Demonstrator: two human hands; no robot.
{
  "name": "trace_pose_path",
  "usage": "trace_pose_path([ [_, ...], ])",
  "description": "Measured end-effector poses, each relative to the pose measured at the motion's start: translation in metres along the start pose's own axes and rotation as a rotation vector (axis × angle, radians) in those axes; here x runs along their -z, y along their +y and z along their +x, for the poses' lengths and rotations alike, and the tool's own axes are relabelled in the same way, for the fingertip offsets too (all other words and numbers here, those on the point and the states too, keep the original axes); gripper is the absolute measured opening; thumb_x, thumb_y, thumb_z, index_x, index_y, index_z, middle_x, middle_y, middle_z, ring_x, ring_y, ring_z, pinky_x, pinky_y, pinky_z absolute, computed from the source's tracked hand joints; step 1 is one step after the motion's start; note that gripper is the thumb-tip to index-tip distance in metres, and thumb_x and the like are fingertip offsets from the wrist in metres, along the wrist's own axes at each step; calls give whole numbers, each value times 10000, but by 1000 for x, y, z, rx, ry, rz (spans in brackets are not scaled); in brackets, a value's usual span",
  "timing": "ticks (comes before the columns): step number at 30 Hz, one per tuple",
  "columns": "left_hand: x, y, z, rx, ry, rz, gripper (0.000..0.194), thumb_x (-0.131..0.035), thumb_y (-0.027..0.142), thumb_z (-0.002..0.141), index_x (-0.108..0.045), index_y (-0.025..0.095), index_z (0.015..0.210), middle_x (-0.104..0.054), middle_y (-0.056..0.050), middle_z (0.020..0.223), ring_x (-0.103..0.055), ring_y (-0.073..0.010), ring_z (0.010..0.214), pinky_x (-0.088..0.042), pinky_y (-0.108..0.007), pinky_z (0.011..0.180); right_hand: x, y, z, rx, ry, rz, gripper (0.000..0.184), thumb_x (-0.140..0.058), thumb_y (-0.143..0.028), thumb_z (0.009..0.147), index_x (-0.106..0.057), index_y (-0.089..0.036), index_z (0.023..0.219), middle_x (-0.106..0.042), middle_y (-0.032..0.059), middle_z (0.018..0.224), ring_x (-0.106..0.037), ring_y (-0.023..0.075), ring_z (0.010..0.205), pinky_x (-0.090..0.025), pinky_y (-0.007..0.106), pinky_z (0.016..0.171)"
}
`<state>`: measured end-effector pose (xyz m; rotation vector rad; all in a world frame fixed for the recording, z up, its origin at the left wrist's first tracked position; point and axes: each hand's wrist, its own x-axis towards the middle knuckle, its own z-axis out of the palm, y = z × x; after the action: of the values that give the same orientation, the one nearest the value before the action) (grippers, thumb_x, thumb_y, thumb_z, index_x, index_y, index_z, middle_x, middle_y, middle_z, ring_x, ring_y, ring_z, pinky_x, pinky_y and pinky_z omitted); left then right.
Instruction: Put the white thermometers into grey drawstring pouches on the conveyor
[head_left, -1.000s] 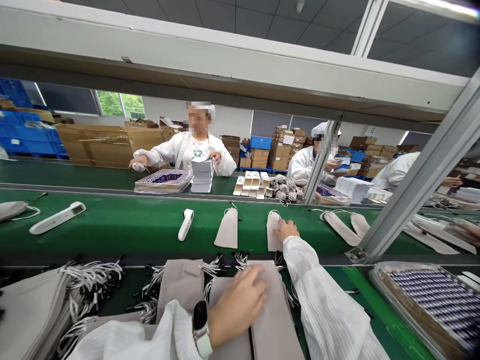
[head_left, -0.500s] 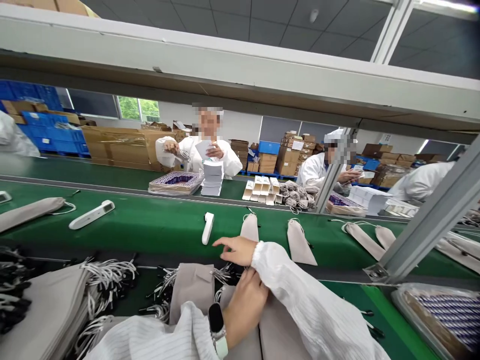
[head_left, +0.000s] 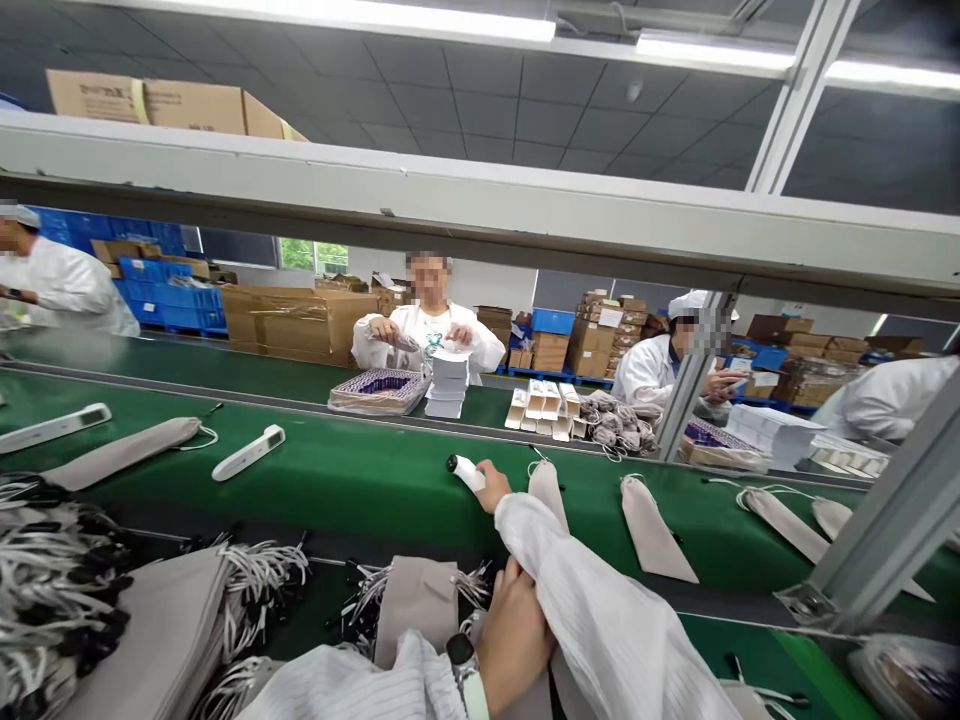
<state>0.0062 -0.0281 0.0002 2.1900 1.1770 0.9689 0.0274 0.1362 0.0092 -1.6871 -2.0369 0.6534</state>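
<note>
One white device [head_left: 466,471] in right hand [head_left: 493,485] grip, above belt [head_left: 360,480].

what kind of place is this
Most likely a factory packing line. A long green conveyor belt carries white handheld devices and grey drawstring pouches, people in white coats and caps work along it, and stacked cardboard cartons stand behind.

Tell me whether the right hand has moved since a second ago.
Yes. The right hand left the grey pouch it was pressing on the green belt and went left to the white handheld device, which it now grips.
</note>
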Motion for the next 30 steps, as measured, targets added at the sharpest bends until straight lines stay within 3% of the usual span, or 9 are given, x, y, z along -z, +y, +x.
trace_pose_path([
  [2, -1, 0, 2, 4, -7, 86, 317, -444, 134, 717, -524, 264, 995, -498, -57, 1066, -360, -280, 979, -321, -434, 799, 16, 15, -6, -22, 30, 135, 461, -482, -137, 698, -353, -198, 1137, -565, 57, 864, -564, 185, 820, -425, 302, 678],
  [5, -3, -1, 6, 23, 15, 147, 75, -479, 182, 719, -544, 206, 747, -531, -31, 834, -387, -216, 853, -337, -368, 766, 48, 40, -24, 11, 72, 339, 608, -445, -191, 734, -137, -168, 1258, -569, 53, 828, -576, 164, 793, -446, 289, 647],
  [10, -1, 1, 12, -5, 33, 60, 110, -513, 213, 718, -464, 178, 625, -489, 6, 686, -391, -168, 774, -327, -280, 705, 98, 69, -69, 91, 36, 1084, 1000, -708, -228, 479, -93, -317, 1262, -561, -12, 771, -579, 186, 721, -451, 355, 642],
  [12, 2, 3, 13, -3, 25, 24, 131, -510, 231, 725, -457, 177, 618, -481, 10, 674, -399, -164, 759, -319, -263, 680, 105, 69, -81, 37, 10, 1192, 1075, -732, -217, 436, -58, -343, 1264, -559, -26, 754, -581, 187, 712, -452, 362, 633],
  [19, 9, 9, 13, 52, 71, -23, 188, -452, 288, 784, -460, 175, 634, -449, 28, 662, -425, -126, 669, -298, -250, 669, 108, 54, -95, 67, -89, 1218, 1141, -722, -165, 460, 45, -375, 1278, -541, -21, 787, -597, 209, 742, -471, 339, 586],
  [23, 9, 7, 13, 59, 100, -99, 238, -418, 317, 811, -433, 170, 624, -411, 27, 666, -407, -109, 625, -297, -220, 586, 108, 56, -98, 69, -137, 1195, 1138, -735, -157, 443, 18, -382, 1266, -544, -26, 759, -603, 233, 745, -477, 348, 563],
  [28, 10, 7, 14, 64, 139, -154, 267, -399, 346, 828, -405, 172, 627, -377, 34, 653, -378, -100, 599, -279, -210, 553, 103, 55, -96, 47, -149, 1175, 895, -722, -265, 492, -163, -353, 1186, -553, -45, 708, -609, 212, 610, -484, 395, 547],
  [30, 11, 8, 15, 57, 150, -164, 260, -404, 343, 828, -403, 173, 631, -371, 36, 650, -373, -99, 598, -278, -209, 551, 102, 55, -94, 41, -122, 1159, 759, -704, -324, 520, -238, -328, 1119, -550, -51, 691, -595, 188, 568, -483, 363, 505],
])
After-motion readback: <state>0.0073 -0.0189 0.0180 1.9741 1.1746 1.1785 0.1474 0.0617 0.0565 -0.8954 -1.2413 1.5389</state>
